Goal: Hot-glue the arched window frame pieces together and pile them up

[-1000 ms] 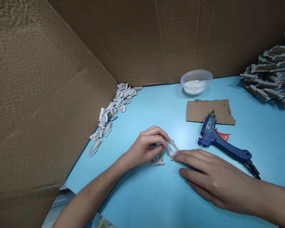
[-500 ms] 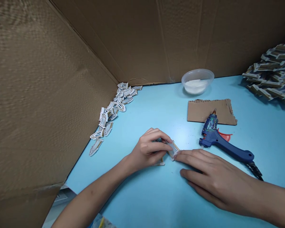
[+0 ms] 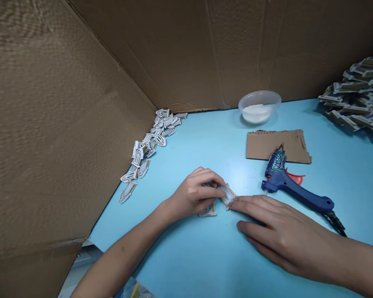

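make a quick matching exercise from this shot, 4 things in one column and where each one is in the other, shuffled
Things
1. glue gun
2. clear plastic tub
3. heap of white arched cutouts
4. left hand

Places
A. curled around a small card frame
B. along the foot of the left cardboard wall
C. with its nozzle lying over a cardboard scrap
D. just in front of the back cardboard wall

Pairs: 1-C, 2-D, 3-B, 4-A
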`<act>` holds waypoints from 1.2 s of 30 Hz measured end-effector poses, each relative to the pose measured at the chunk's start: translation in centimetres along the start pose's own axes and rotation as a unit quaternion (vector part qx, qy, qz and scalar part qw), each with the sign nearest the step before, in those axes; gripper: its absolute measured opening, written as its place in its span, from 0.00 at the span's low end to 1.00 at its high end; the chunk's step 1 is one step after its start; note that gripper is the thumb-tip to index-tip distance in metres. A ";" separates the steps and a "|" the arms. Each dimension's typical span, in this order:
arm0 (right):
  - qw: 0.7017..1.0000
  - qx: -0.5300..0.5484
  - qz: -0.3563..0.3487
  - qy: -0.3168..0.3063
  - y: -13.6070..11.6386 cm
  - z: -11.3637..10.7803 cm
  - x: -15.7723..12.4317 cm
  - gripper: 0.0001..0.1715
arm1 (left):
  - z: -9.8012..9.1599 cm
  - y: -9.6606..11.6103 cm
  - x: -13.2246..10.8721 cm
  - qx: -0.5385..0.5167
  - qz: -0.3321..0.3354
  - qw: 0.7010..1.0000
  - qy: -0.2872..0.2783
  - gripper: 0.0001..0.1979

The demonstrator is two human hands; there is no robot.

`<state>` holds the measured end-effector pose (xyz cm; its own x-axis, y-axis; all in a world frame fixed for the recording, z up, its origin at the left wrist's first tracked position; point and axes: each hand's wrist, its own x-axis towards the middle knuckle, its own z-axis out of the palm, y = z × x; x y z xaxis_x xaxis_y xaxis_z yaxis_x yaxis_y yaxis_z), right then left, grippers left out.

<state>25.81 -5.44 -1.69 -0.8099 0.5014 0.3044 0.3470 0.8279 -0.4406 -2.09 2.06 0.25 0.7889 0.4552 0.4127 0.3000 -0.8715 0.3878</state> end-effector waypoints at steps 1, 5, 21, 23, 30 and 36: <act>1.000 -0.001 -0.001 0.001 0.0 0.0 0.0 0.17 | 0.0 0.0 -0.1 0.011 0.006 1.000 -0.004 0.09; 1.000 -0.004 0.000 0.005 0.0 0.0 0.0 0.16 | 0.3 -0.1 -0.4 0.039 0.009 0.999 0.008 0.10; 1.000 -0.004 0.002 0.001 0.0 0.1 0.0 0.17 | -0.5 0.7 0.1 0.103 -0.001 0.991 -0.084 0.12; 1.000 -0.006 0.002 0.000 0.0 0.1 0.0 0.16 | -0.6 0.9 0.2 0.102 -0.002 0.990 -0.092 0.14; 1.000 -0.014 0.002 0.009 0.0 0.1 -0.1 0.16 | -1.2 0.9 0.5 0.066 -0.027 0.992 -0.100 0.18; 1.000 -0.022 0.005 -0.005 0.0 0.0 -0.2 0.16 | -4.4 -1.4 0.1 -0.099 -0.123 0.985 -0.068 0.18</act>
<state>25.98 -5.49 -1.73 -0.8108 0.5069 0.2928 0.3747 0.8337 -0.4056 -4.77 4.09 3.34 0.7738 0.6084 0.1762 0.3921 -0.6786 0.6211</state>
